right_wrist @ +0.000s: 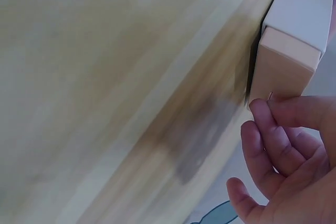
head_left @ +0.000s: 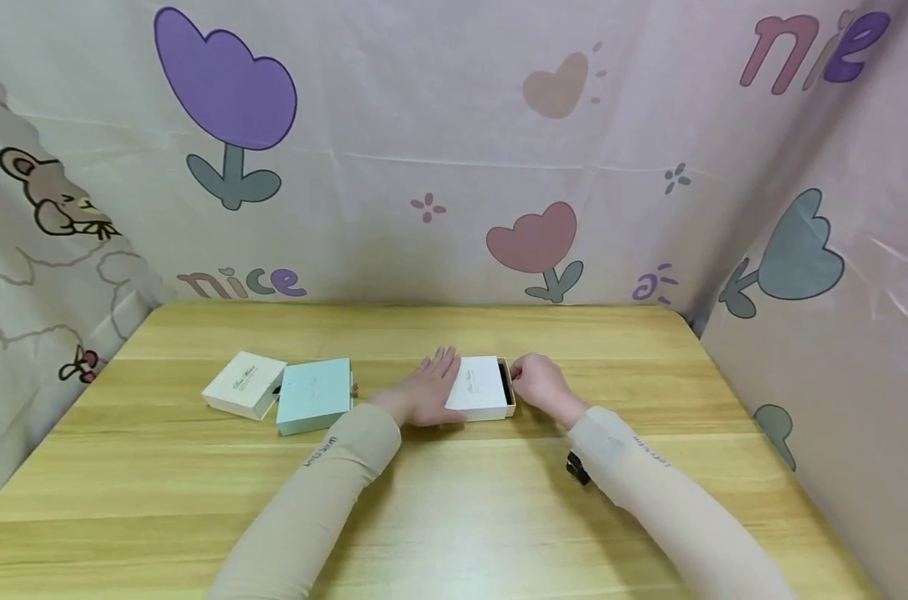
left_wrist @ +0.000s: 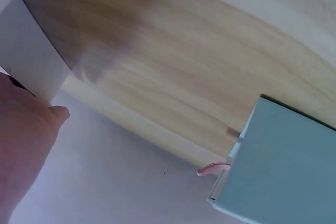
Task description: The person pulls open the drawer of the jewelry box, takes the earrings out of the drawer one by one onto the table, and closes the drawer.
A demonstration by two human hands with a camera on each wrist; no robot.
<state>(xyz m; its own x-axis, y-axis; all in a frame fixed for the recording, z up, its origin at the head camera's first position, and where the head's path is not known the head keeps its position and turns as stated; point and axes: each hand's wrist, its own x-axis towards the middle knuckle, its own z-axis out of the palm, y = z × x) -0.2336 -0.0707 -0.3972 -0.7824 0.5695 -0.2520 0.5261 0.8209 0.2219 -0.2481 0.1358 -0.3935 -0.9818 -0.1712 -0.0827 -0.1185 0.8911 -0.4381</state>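
A white drawer-style box [head_left: 476, 382] lies on the table in front of me, its inner drawer [right_wrist: 283, 69] pulled partway out to the right. Dark inside shows along the gap in the head view. My left hand [head_left: 429, 392] rests over the left end of the box, fingers straight and spread toward the back, thumb along the front edge. At the drawer's outer end, my right hand [head_left: 541, 383] pinches a small pull tab [right_wrist: 270, 96] between thumb and index finger. Most of that tab is hidden by the fingertips.
Left of my left hand lies a teal box [head_left: 315, 396] with a pink ribbon pull [left_wrist: 212, 169] on its side. A cream box [head_left: 240, 382] sits just beyond it. Patterned curtains [head_left: 394, 125] border the wooden table [head_left: 454, 517] at the back and sides.
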